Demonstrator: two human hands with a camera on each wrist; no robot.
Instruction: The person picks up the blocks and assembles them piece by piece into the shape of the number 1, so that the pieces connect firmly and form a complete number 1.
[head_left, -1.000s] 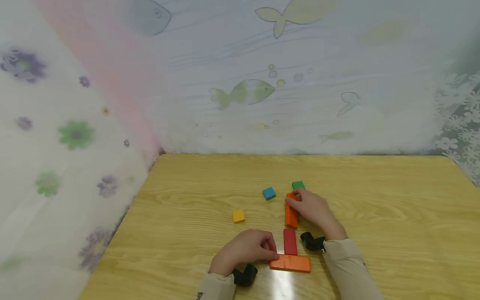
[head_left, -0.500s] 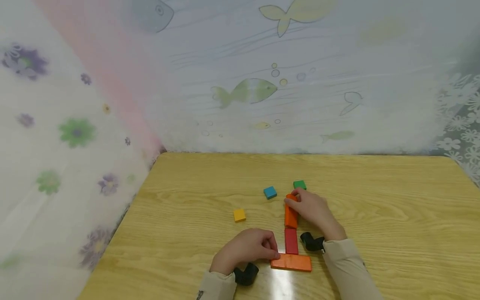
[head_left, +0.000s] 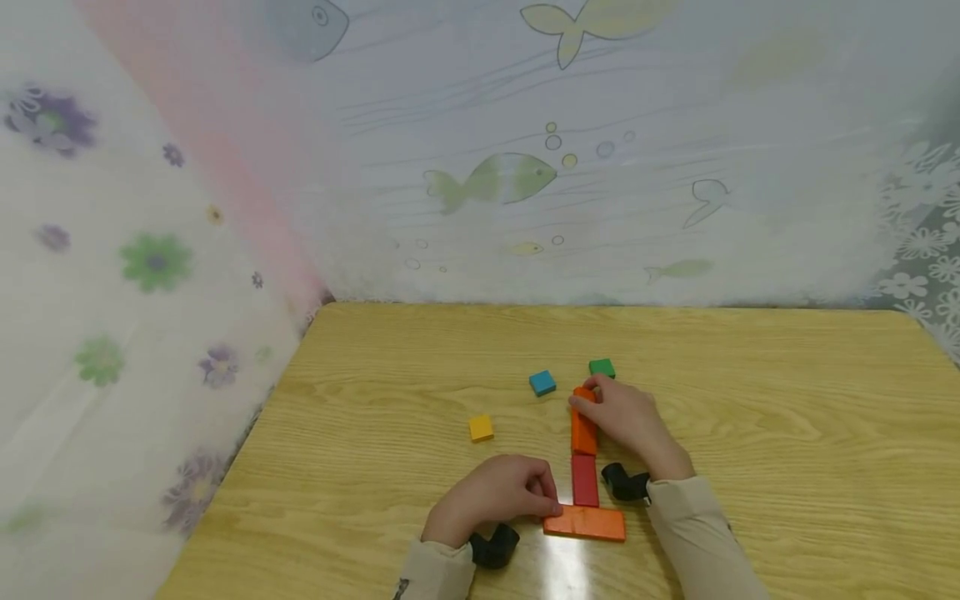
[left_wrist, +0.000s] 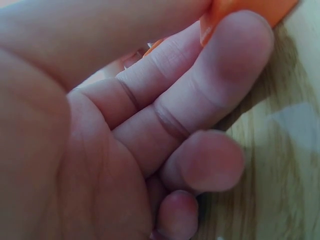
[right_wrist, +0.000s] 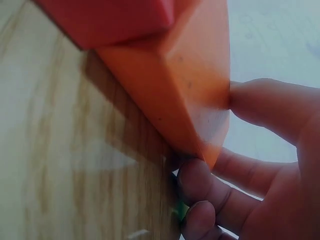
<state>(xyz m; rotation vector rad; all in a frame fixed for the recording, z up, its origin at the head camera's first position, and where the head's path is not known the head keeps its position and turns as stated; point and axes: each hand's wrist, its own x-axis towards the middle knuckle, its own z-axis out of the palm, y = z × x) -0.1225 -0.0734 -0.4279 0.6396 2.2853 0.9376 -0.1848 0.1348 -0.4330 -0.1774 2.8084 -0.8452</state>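
Far orange block (head_left: 583, 433) lying on the tabletop (head_left: 795, 417) right of the middle, butted at its near end against the red block (head_left: 585, 481), and gripped toward its far end between the thumb and curled fingers of the right hand (head_left: 628, 417). Left hand (head_left: 504, 490) also closed, pinching with thumb and fingertips the left end of the near orange block (head_left: 588, 524), crosswise at the near end of the red block. Possible trouble from here: too hard a push from the far side, likely to skew the red block, held by neither hand; an uneven tug at the left end, enough to swing the crosswise block askew; a careless right finger, apt to nudge the green block (head_left: 602, 367) just beyond. Well left of all this, the blue block (head_left: 542, 382) and, nearer, the yellow block (head_left: 481, 428). Underneath, yellowish wood grain with glare at the near side; beyond, a pale backdrop (head_left: 637, 108) of fish and bubbles; to the left, a flowered wall covering (head_left: 67, 308)
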